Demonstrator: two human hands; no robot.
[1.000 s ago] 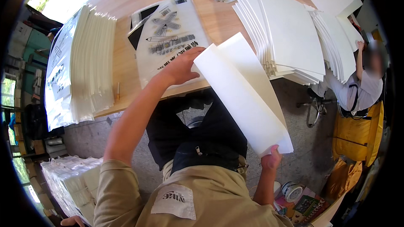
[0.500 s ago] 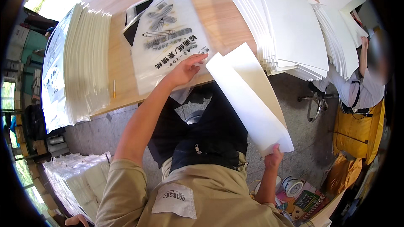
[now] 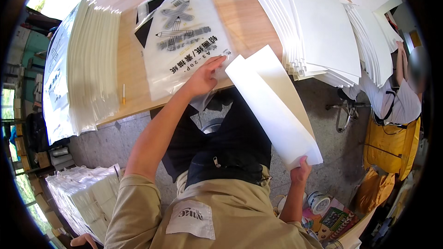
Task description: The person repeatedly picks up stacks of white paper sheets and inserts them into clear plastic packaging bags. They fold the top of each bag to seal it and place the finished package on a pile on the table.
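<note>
My right hand grips the lower end of a stack of white paper, which is folded over on itself and slants up to the table edge. Its upper end lies close to my left hand. That hand rests at the near right corner of a clear plastic bag printed with pencils and dark lettering, its fingers stretched out over the bag. The bag lies flat on the table, and a loose flap of plastic hangs beneath my left hand. Whether the fingers pinch the film is hard to see.
A thick pile of printed plastic bags lies left on the wooden table, beside a cigarette. Fanned white paper piles fill the right side. A co-worker sits far right. A wrapped bundle stands lower left.
My left hand has shifted slightly, its fingers closer together at the bag's corner. The folded paper and my right hand stay nearly still. The co-worker's arm has moved a little.
</note>
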